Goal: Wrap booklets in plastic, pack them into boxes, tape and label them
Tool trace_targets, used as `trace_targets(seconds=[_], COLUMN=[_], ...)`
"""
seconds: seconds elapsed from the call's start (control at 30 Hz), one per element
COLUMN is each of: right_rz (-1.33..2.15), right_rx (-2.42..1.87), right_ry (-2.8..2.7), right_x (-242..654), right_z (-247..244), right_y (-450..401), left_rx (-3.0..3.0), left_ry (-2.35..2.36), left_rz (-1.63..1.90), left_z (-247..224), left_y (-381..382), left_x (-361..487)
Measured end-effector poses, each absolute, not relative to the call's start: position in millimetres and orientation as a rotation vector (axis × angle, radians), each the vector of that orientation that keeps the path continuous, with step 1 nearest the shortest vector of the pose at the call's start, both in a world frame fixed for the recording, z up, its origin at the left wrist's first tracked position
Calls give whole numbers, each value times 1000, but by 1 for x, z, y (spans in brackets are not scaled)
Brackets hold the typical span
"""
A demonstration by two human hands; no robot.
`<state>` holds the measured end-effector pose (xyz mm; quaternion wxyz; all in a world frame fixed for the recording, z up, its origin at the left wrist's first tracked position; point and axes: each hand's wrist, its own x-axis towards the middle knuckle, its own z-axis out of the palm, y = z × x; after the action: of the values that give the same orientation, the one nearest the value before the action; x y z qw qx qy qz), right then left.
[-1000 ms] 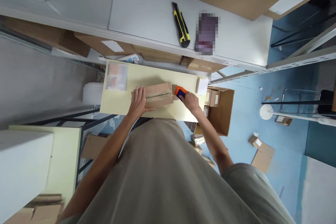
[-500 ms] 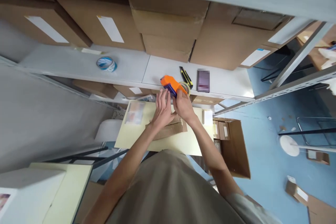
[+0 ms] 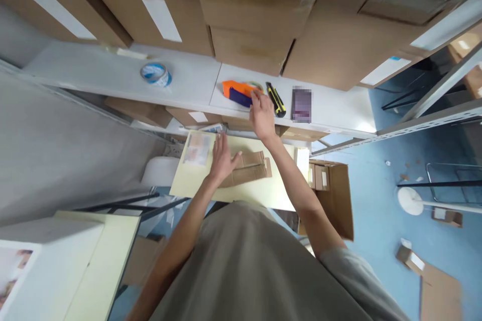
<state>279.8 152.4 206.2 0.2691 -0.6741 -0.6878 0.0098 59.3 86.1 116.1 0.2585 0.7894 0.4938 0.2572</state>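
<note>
Reaching out with the right hand [image 3: 262, 115] to the tape dispenser [image 3: 238, 94], orange and purple, on the grey-white shelf [image 3: 188, 85]. Touching or nearly touching the right end of it with bent fingertips; cannot tell whether closed around it or loose. Holding the left hand [image 3: 223, 160] wide, with fingers extended and thumb well out to the side, at the left end of the small cardboard box [image 3: 248, 168]. Cannot tell whether pressing on it or just above. Lying on the pale yellow worktop [image 3: 280, 198], that box, with a dark seam along the top. To the left of it, also on the worktop, a clear packet [image 3: 197, 148] with printed matter (too blurred to read).

Back up on the shelf: just right of the right hand, a yellow-and-black cutter [image 3: 276, 100], then a purplish, pixelated item [image 3: 302, 105]. Well apart to the left, a blue-and-white tape roll [image 3: 155, 74]. Behind all these, large cardboard cartons [image 3: 250, 50] in a row. Beyond the right end of the worktop, an open carton [image 3: 335, 200] with smaller boxes inside. Farther right, blue floor [image 3: 376, 220].
</note>
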Motion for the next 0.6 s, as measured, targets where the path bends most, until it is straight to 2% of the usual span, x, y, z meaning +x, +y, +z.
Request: trace_targets(seconds=[0.17,0.3,0.47,0.6], right_rz=[339,792,896,961], right_rx=[-1988,-2233,-2323,-2184], right_ry=[-1565,-1406,-1225,-1156], right_x=[282,254,237,252], right_z=[99,32,6,-3], right_y=[40,-37,-54,-52], left_rx=[1637,1586,1661,1661], left_ry=[1767,1757,1837,1805], left_rz=[330,70,-63,-47], left_z=[44,28,29,20], left_y=[34,5,1,8], left_x=[-10,-13,14,14])
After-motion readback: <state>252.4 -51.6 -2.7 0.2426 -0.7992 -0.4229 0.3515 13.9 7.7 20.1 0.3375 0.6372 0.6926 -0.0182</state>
